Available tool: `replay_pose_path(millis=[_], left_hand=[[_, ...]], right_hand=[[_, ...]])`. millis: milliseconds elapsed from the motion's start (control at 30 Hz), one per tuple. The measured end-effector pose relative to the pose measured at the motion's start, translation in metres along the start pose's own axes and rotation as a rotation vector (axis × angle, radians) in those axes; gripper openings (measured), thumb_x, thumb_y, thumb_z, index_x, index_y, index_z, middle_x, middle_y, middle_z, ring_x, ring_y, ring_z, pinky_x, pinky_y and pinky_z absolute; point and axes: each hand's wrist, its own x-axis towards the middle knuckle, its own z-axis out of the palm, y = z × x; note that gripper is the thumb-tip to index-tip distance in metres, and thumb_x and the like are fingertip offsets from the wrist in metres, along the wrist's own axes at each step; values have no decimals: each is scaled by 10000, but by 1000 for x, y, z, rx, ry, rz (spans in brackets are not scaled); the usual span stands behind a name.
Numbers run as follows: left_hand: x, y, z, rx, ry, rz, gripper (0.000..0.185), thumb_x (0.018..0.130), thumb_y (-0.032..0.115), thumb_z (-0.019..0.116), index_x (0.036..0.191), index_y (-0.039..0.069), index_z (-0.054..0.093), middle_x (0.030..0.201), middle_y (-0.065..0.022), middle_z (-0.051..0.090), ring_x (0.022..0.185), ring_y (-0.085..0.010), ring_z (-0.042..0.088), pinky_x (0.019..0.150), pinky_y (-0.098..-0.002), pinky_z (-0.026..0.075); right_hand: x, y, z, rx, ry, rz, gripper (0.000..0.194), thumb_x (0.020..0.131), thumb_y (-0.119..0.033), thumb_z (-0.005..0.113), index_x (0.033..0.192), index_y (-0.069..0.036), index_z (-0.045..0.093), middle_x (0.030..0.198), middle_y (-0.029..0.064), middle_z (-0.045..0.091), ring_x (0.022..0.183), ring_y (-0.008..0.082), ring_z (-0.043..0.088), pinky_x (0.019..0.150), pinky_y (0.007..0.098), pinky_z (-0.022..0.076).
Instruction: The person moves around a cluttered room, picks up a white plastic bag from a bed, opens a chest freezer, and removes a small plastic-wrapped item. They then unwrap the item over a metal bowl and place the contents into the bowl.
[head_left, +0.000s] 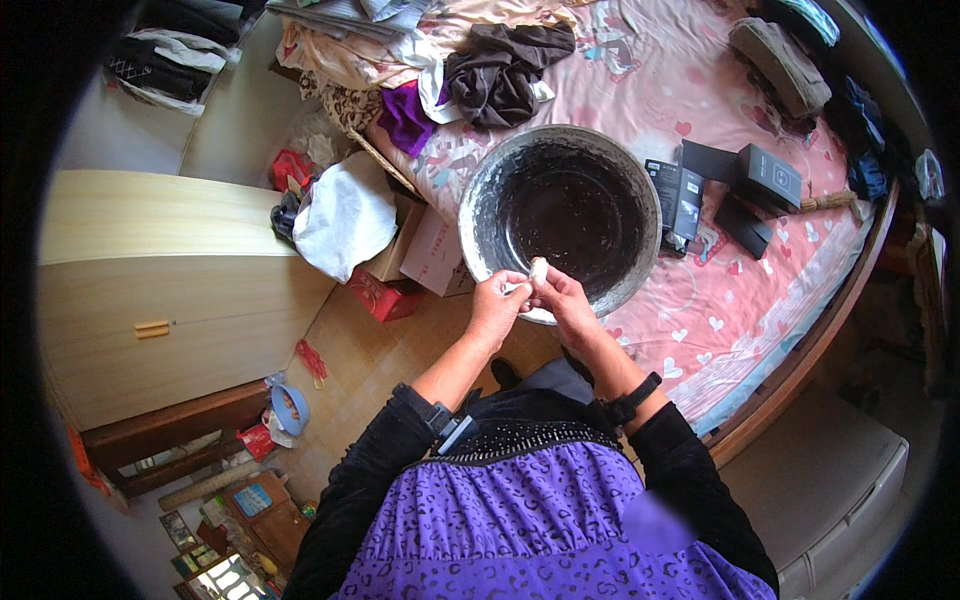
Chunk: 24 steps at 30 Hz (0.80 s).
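In front of me a large round metal basin (649, 202) with a dark inside and a worn grey rim rests at the bed's edge. Small pale specks lie on its inner surface. Over its near rim, my left hand (496, 298) and my right hand (566, 298) meet fingertip to fingertip. Between them they pinch a small whitish piece (538, 269), whose top sticks up from the right fingers. Its lower part is hidden by the fingers, and I cannot tell what it is.
Beside the basin on the pink bedsheet (712, 300) are an open dark box (766, 178) and a flat printed package (675, 196). Dark crumpled clothing (502, 75) lies beyond it. Cartons (435, 251) stand at the left, near a wooden cabinet (172, 322). A blue bowl (290, 409) is lower left.
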Motion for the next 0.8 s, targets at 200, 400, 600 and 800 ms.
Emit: replay_pose_path(millis=[200, 400, 600, 800], left_hand=[[5, -5, 0, 59, 63, -38, 83, 871, 74, 563, 843, 7, 604, 670, -13, 578, 549, -76, 529, 522, -207, 454], [9, -10, -1, -138, 85, -186, 116, 892, 74, 502, 800, 31, 556, 658, -42, 590, 528, -108, 551, 515, -251, 501], [10, -13, -3, -147, 29, -309, 132, 902, 120, 505, 801, 44, 544, 661, -64, 603, 521, -124, 559, 519, -259, 509], [11, -16, -2, -98, 25, -339, 113, 907, 120, 515, 822, 53, 547, 655, -26, 560, 508, -98, 527, 492, -231, 481]], right_hand=[[-2, 3, -1, -52, 5, -40, 249, 914, -71, 533, 1157, -18, 549, 955, -1, 608, 840, 74, 566, 774, 231, 475], [0, 8, -4, 285, 51, 146, 304, 899, -29, 525, 1202, -15, 518, 1005, 60, 629, 817, 145, 628, 769, 283, 519], [-4, 19, -12, 428, 145, 229, 356, 892, -4, 501, 1241, -78, 498, 954, 58, 621, 749, 132, 603, 669, 270, 514], [-2, 29, -17, 456, 210, 256, 560, 881, -30, 532, 1385, -92, 295, 947, 69, 618, 723, 139, 609, 625, 263, 509]])
